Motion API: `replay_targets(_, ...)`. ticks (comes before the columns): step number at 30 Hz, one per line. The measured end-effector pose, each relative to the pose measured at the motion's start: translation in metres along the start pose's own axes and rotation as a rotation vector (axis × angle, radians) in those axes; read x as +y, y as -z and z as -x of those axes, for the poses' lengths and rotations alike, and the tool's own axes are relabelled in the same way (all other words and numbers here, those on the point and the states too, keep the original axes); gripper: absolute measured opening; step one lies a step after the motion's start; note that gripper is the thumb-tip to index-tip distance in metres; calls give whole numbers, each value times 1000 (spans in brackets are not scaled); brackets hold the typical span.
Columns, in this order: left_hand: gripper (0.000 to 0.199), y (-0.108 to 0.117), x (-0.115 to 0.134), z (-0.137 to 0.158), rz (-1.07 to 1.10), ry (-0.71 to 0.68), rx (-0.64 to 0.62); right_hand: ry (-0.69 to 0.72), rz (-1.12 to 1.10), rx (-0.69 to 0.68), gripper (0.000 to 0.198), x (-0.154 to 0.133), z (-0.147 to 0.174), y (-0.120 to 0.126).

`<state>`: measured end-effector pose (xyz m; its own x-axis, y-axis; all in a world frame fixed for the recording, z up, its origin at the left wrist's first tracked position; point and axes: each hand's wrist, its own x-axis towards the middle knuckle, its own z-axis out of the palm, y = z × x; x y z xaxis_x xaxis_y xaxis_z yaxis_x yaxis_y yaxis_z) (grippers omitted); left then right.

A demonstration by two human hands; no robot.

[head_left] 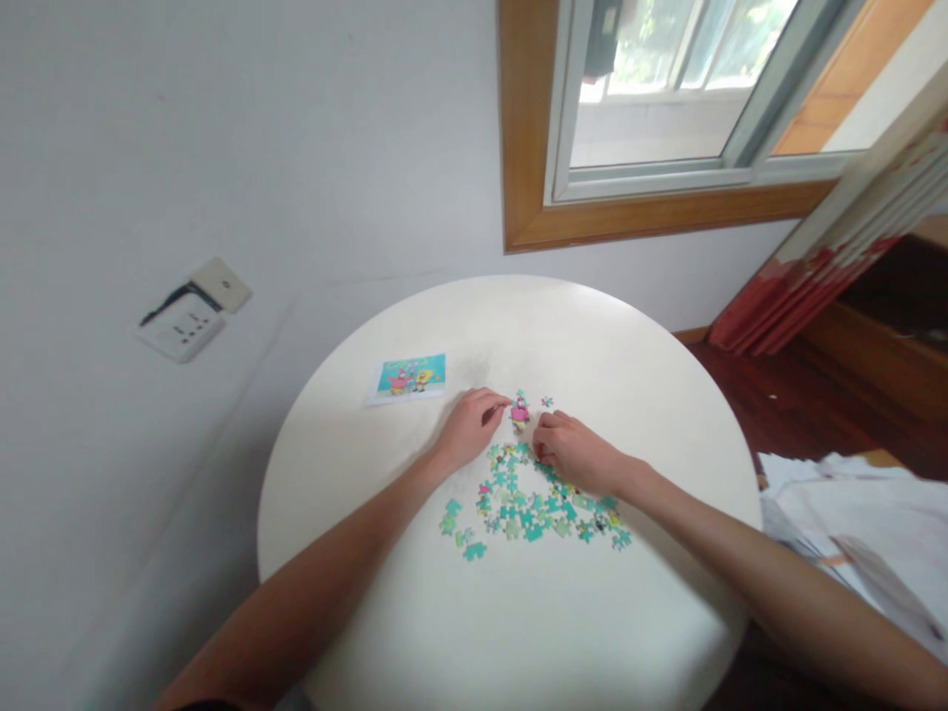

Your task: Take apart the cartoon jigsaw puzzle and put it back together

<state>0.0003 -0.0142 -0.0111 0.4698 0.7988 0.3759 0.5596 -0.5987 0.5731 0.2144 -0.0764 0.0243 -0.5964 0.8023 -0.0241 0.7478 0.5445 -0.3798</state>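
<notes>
My left hand (472,427) is closed, thumb and fingers drawn together, with its fingertips at the left side of a small joined pink puzzle section (519,414). Whether a piece sits in that pinch is too small to tell. To the right of the section, my right hand (576,450) has its fingers curled down at the upper edge of the loose puzzle pieces (533,515); its fingertips are hidden. The loose pieces are mostly teal and pale green, spread in a heap below both hands. A single puzzle piece (547,402) lies apart, above my right hand.
A printed reference picture (413,377) with pink and yellow cartoon figures lies left of my left hand on the round white table (392,632). A wall with a socket (182,326) and a window (667,99) stand behind. Papers (859,543) are stacked at the right.
</notes>
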Motion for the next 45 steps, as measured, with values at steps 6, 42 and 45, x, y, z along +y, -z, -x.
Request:
replay_targets(6, 20, 0, 1, 0, 5, -6, 13, 23, -34, -20, 14, 2, -4, 3)
replay_targets(42, 29, 1, 12, 1, -165, -151, -194, -225, -781, 311, 17, 57, -47, -11)
replay_targets(45, 36, 2, 11, 2, -159, -161, -192, -241, -772, 330, 17, 55, -46, -12)
